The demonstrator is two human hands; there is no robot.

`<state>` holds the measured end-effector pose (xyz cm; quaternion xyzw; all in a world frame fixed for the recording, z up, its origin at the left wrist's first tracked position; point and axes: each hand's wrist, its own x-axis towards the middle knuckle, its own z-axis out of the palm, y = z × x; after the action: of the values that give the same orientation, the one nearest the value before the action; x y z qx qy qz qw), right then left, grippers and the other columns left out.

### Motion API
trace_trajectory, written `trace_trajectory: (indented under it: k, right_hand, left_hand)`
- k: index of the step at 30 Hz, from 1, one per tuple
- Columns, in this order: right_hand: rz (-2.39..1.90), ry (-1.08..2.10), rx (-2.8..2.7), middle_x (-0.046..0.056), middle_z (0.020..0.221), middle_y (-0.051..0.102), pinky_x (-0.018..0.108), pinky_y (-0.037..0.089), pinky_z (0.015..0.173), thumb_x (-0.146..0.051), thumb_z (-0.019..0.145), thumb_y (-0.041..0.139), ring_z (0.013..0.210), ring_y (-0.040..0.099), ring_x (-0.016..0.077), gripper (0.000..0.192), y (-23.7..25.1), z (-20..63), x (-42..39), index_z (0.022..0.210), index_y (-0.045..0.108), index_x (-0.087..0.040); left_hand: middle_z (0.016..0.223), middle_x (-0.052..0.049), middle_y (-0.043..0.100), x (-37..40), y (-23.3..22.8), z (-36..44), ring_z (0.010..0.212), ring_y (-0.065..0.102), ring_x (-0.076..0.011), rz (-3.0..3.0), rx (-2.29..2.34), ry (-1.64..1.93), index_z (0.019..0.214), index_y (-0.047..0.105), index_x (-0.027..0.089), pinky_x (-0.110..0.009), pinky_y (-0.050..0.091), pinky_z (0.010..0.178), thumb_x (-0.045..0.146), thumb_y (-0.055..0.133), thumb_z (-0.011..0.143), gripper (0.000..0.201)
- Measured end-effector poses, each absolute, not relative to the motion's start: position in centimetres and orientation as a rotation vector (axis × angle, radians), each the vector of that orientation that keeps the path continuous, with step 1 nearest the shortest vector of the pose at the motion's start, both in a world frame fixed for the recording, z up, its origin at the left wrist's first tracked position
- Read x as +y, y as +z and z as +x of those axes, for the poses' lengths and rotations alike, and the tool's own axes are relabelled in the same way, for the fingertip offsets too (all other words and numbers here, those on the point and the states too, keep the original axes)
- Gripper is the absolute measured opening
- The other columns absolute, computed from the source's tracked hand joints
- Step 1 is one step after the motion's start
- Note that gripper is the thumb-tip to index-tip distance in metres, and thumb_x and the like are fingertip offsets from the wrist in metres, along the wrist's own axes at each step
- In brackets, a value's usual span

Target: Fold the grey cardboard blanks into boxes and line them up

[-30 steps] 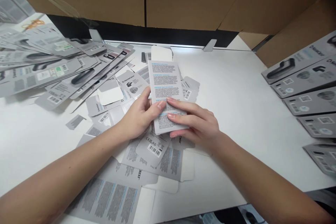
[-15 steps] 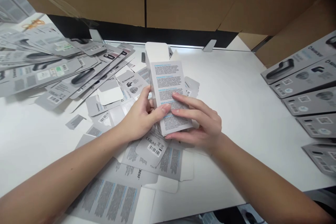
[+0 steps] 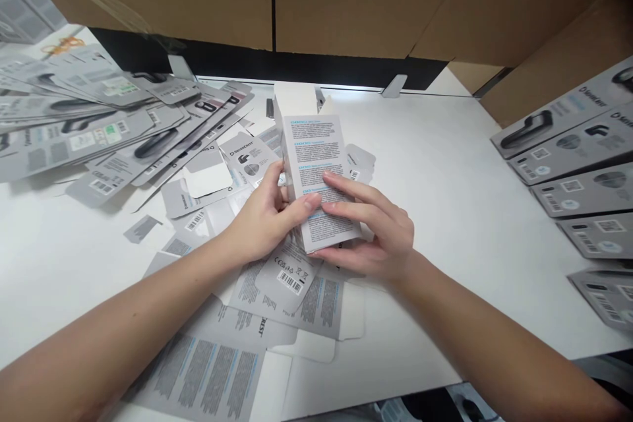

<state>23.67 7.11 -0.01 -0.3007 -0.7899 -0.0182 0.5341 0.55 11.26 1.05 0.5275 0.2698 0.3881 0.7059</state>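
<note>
Both my hands hold one small grey carton (image 3: 316, 165) with blue and black print, raised a little above the white table (image 3: 445, 211). My left hand (image 3: 267, 217) grips its left side, thumb on the printed face. My right hand (image 3: 380, 231) cups the right and lower side, fingers across the print. The carton has taken a box shape, with its white top flaps (image 3: 297, 97) standing open at the far end.
Flat unfolded cartons (image 3: 277, 290) lie under and before my hands. A big fanned heap of flat grey cartons (image 3: 99, 125) fills the left. A row of folded boxes (image 3: 583, 165) lines the right edge. Brown cardboard walls (image 3: 346, 0) stand behind.
The carton went from nearly flat to a squared box shape, its top flaps lifting. My right hand slid round to its right side and underside.
</note>
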Motion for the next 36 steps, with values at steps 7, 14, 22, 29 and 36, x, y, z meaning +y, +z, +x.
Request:
trace_trajectory:
  k: [7,14,22,29,36]
  right_hand:
    - [-0.696,-0.029,-1.884,0.009,0.166,0.08,0.05,0.082,0.107,-0.055,0.098,0.103,0.138,0.088,0.0369,0.073,-0.02,23.49,7.05,0.162,0.076,-0.033]
    - [-0.724,-0.028,-1.872,0.01,0.164,0.082,0.051,0.082,0.108,-0.055,0.099,0.101,0.138,0.088,0.038,0.069,0.05,23.33,6.92,0.16,0.077,-0.033]
    - [-0.724,-0.009,-1.876,0.009,0.166,0.08,0.053,0.081,0.111,-0.054,0.099,0.101,0.141,0.086,0.0383,0.071,-0.03,23.35,6.86,0.163,0.076,-0.035]
    - [-0.638,0.008,-1.906,0.012,0.165,0.081,0.053,0.081,0.11,-0.063,0.09,0.107,0.136,0.088,0.0383,0.085,0.18,23.91,7.51,0.163,0.077,-0.032]
    - [-0.649,0.046,-1.901,0.008,0.169,0.078,0.054,0.08,0.113,-0.057,0.091,0.107,0.141,0.086,0.0375,0.086,-0.23,24.12,7.55,0.168,0.073,-0.038]
  left_hand:
    - [0.14,-0.018,0.087,11.24,1.55,0.72,0.131,0.086,-0.0442,1.201,0.602,0.878,0.154,0.054,0.026,-0.05,0.075,0.093,0.064,0.094,0.101,0.076]
    - [0.135,-0.016,0.089,11.24,1.67,0.88,0.131,0.086,-0.0442,1.196,0.598,0.892,0.151,0.056,0.027,-0.051,0.075,0.094,0.063,0.094,0.101,0.073]
    - [0.134,-0.015,0.089,11.3,1.48,0.78,0.132,0.086,-0.0442,1.196,0.596,0.885,0.152,0.057,0.027,-0.053,0.074,0.097,0.062,0.094,0.101,0.072]
    - [0.133,-0.017,0.088,11.3,1.65,0.62,0.133,0.085,-0.0454,1.208,0.604,0.886,0.152,0.057,0.026,-0.053,0.074,0.097,0.064,0.092,0.102,0.072]
    - [0.136,-0.017,0.087,11.34,1.44,0.66,0.134,0.085,-0.046,1.205,0.596,0.892,0.155,0.059,0.026,-0.053,0.074,0.096,0.065,0.093,0.101,0.074]
